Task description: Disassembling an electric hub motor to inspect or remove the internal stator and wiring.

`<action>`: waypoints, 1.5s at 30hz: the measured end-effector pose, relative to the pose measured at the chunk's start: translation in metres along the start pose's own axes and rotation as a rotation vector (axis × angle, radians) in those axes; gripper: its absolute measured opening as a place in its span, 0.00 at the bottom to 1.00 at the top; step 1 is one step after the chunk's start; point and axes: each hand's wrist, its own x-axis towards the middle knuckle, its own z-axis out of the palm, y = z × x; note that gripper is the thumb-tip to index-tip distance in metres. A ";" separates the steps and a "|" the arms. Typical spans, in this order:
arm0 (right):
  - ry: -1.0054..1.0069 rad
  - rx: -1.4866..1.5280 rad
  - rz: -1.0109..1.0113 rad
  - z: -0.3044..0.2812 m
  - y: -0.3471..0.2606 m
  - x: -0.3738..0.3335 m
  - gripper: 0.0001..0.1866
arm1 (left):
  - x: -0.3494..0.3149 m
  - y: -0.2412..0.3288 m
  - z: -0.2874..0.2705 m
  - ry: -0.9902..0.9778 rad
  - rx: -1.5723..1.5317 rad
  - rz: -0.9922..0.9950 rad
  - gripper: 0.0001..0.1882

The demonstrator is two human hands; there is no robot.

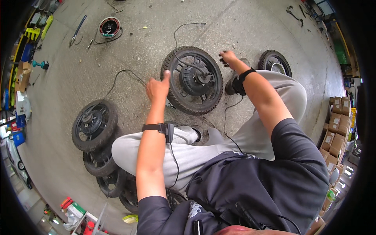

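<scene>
A black spoked wheel with a hub motor (pixel 196 81) and a treaded tyre stands in front of me, its axle pointing up toward me. My left hand (pixel 157 91) is at the tyre's left edge, its thumb stretched along the rubber. The other fingers curl under, out of sight, where a thin black cable (pixel 135 73) ends. To the right of the wheel, my right hand (pixel 230 59) is held apart from the tyre. Its fingers are bent and dark at the tips; whether they hold anything is unclear. Another cable (pixel 175 37) runs from the hub onto the floor.
Several similar wheels (pixel 94 125) are heaped by my left knee. Another wheel (pixel 275 62) lies beyond my right knee. A round motor stator (pixel 110 27) rests at the far left, near a teal power drill (pixel 40 64). Cardboard boxes (pixel 335 121) are stacked on the right.
</scene>
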 end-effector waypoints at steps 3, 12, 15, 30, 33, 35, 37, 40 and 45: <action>0.173 -0.366 -0.054 0.005 0.058 0.017 0.26 | -0.002 0.006 0.027 -0.041 0.146 0.098 0.46; 0.045 -0.002 0.077 0.045 0.095 -0.001 0.49 | 0.051 -0.040 0.046 -0.192 -0.296 0.098 0.35; 0.052 0.234 0.145 0.056 0.087 0.003 0.51 | 0.055 -0.048 0.044 -0.460 -0.659 -0.173 0.32; 0.268 -0.183 -0.173 -0.024 -0.048 -0.003 0.50 | 0.096 0.019 0.025 -0.228 -0.964 -0.244 0.39; 0.333 -0.321 -0.180 -0.009 -0.030 0.012 0.49 | 0.098 0.021 0.058 -0.250 -0.650 -0.382 0.41; 0.357 -0.348 -0.133 0.005 -0.012 0.016 0.48 | 0.095 0.019 0.077 -0.227 -0.606 -0.367 0.42; 0.469 -0.265 -0.162 0.010 -0.001 0.017 0.47 | 0.102 0.024 0.089 -0.219 -0.709 -0.291 0.42; 0.348 -0.176 -0.081 0.001 -0.007 0.010 0.47 | 0.099 0.020 0.079 -0.278 -0.855 -0.449 0.41; 0.360 -0.171 -0.165 -0.026 -0.028 0.006 0.48 | 0.103 0.009 0.060 -0.250 -1.051 -0.247 0.39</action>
